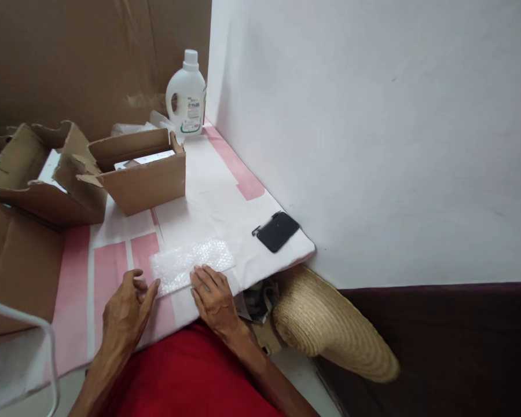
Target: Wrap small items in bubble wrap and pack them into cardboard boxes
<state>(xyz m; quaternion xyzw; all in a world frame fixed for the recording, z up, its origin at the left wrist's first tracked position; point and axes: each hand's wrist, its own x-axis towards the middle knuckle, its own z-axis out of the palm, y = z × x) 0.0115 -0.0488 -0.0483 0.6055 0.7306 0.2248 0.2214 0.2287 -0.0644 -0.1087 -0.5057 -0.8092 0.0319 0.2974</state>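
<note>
Bubble wrap piece [192, 264] lies flat on the pink-and-white cloth [113, 272] covering the table, near edge, just in front of the person. Left hand [125, 313] sits at the wrap's near-left corner, fingers loosely curled, thumb tip touching or nearly touching the edge; can't tell if it's actually pinching. Right hand [212, 298] is flat, fingers spread a bit, tips pressing down on the wrap's near-right edge. Risks, as I judge them: wrap is light and slick, so w/ only fingertips on one edge it could slide or bunch up on the cloth; the cloth itself looks loose, and a drag toward the body might pull it off the near edge. Black flat item [276, 231] lies to the right near the wall, close to the table's corner, so a tug on the cloth could tip it off onto the straw hat [330, 324] below. Open cardboard box [141, 171] sits farther back, another opened box [30, 174] to its left, white jug [186, 95] at the far corner; all well apart from the hands, prob. safe. White frame [21, 324] at near left could snag the left elbow.
</note>
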